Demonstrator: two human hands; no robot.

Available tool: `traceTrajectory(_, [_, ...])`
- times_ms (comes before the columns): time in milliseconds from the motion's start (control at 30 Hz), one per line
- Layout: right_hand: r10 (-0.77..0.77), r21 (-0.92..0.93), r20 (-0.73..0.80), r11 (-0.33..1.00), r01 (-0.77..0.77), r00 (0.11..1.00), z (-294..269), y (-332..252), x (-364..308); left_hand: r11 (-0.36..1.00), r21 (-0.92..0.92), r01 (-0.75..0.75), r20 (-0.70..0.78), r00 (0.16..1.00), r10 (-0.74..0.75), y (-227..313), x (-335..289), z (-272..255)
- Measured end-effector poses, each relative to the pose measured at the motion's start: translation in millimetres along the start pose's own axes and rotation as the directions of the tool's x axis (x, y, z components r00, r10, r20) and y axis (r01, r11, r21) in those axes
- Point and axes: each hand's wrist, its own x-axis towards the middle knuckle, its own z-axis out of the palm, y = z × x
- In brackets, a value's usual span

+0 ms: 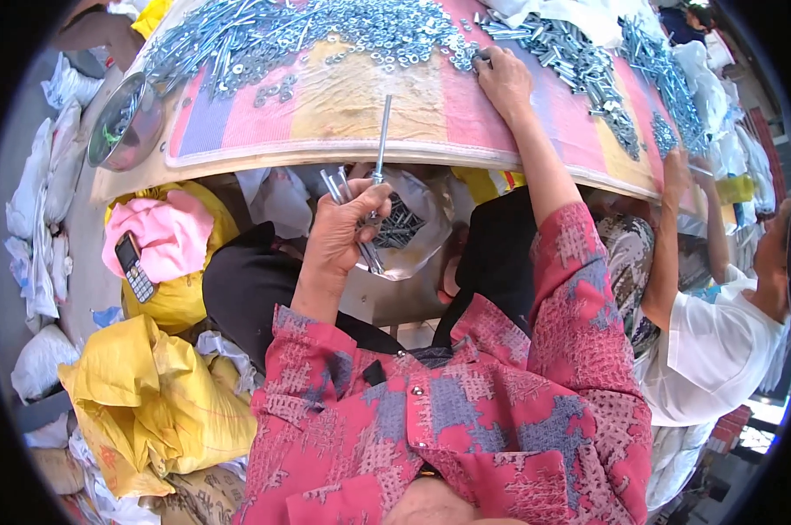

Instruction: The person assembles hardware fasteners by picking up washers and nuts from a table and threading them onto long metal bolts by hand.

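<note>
My left hand point(336, 226) is closed around several long metal bolts point(383, 140) in front of the table's near edge. One thin threaded bolt stands upright from between thumb and forefinger, while the others tilt left and poke out below the fist. Over the table, my right hand point(506, 80) reaches to the near edge of a heap of washers point(404, 39). Its fingers are drawn together at a small dark grey piece that I cannot make out. Below my left hand, an open white bag point(430, 254) holds a pile of dark metal pieces.
A striped cloth point(343, 105) covers the table. Metal sleeves point(579, 66) and more bolts point(675, 79) are heaped to the right. A steel bowl point(142, 140) stands at the left edge. Yellow sacks point(163, 385) and a phone point(135, 267) lie left. A person in white point(710, 350) works at right.
</note>
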Motion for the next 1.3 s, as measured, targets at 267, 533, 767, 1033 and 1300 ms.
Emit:
traceTrajectory(267, [0.003, 0.423, 0.105, 0.905, -0.047, 0.994, -33, -51, -29, 1.0, 0.028, -0.012, -0.046, 0.999, 0.013, 5, -5, 4])
traceTrajectory(533, [-0.199, 0.812, 0.48, 0.468, -0.348, 0.854, -60, -102, -68, 0.998, 0.066, -0.023, 0.043, 0.999, 0.021, 4, -13, 0])
traceTrajectory(767, [-0.38, 0.677, 0.664, 0.67, -0.303, 0.644, -83, -149, -79, 0.999, -0.051, 0.01, 0.073, 0.997, -0.006, 11, -9, -8])
traceTrajectory(1033, [-0.092, 0.724, 0.665, -0.166, -0.67, 0.741, -50, -187, -125, 0.959, 0.048, -0.281, -0.065, 0.957, 0.283, 12, -20, -8])
traceTrajectory(1300, [-0.149, 0.923, 0.37, 0.167, -0.346, 0.917, -107, -216, -144, 0.886, 0.015, -0.463, -0.259, 0.854, 0.451, 28, -12, -17])
